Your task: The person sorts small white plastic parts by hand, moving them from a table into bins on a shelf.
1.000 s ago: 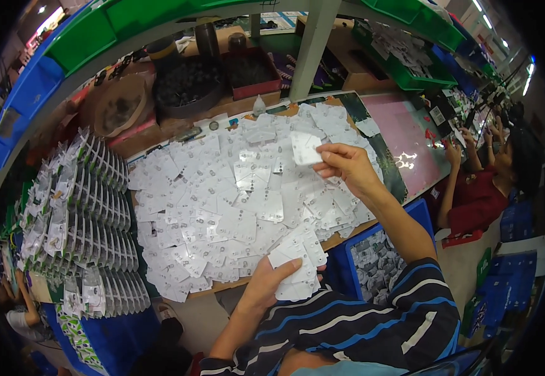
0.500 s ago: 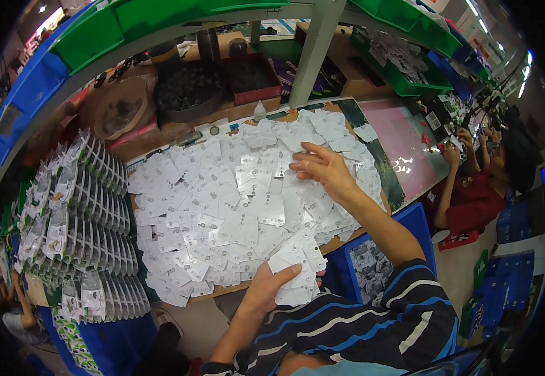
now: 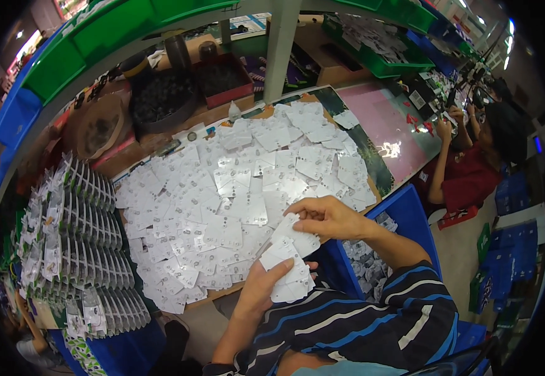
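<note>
My left hand is closed on a small fanned stack of white cards, its thumb across the top card. Just above, my right hand pinches a white card between thumb and fingers. That card overlaps the upper end of the stack. Both hands are close together at the near edge of the worktable. In front of them spreads a broad layer of loose white cards, overlapping one another. Many bear small grey or dark round spots, too small to make out.
Rows of stacked clear-and-white packages rise at the left. A blue bin with small grey pieces stands by my right arm. Behind the cards are a dark round tub, a red tray and a post. A co-worker sits at right.
My right hand has come from over the spread cards down to the stack, and now pinches a card there. The left hand still holds its stack. The whole view has shifted slightly.
</note>
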Tool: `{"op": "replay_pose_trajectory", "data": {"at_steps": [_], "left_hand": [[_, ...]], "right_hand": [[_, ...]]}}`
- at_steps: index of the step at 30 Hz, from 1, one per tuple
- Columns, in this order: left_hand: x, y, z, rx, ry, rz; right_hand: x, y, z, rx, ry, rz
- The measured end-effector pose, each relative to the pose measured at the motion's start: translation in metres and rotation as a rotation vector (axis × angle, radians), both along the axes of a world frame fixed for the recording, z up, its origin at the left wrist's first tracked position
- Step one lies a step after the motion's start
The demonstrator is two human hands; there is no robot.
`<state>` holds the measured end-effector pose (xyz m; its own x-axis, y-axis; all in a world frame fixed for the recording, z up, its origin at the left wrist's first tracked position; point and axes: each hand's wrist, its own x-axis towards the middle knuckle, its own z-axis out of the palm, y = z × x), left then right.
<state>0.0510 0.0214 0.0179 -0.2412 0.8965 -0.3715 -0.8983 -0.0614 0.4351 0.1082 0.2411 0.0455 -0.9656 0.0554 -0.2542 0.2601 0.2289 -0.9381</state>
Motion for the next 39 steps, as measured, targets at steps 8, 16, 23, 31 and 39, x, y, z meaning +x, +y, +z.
{"op": "replay_pose_trajectory", "data": {"at_steps": [8, 16, 23, 31, 39], "left_hand": [[0.008, 0.005, 0.002, -0.006, 0.019, -0.042], [0.023, 0.001, -0.005, 0.033, -0.148, -0.176], [0.022, 0.002, 0.000, -0.009, -0.114, -0.150], [0.019, 0.014, -0.012, -0.114, 0.011, -0.244], [0.031, 0.019, -0.006, 0.021, -0.023, -0.261]], "right_hand": [[-0.066, 0.123, 0.013, 0.531, 0.213, 0.028], [-0.128, 0.160, -0.018, 0.637, 0.170, 0.199], [-0.064, 0.110, -0.002, 0.779, 0.255, -0.024], [0.039, 0.008, -0.006, 0.057, 0.020, 0.198], [0.040, 0.089, 0.011, 0.152, 0.161, -0.393]]}}
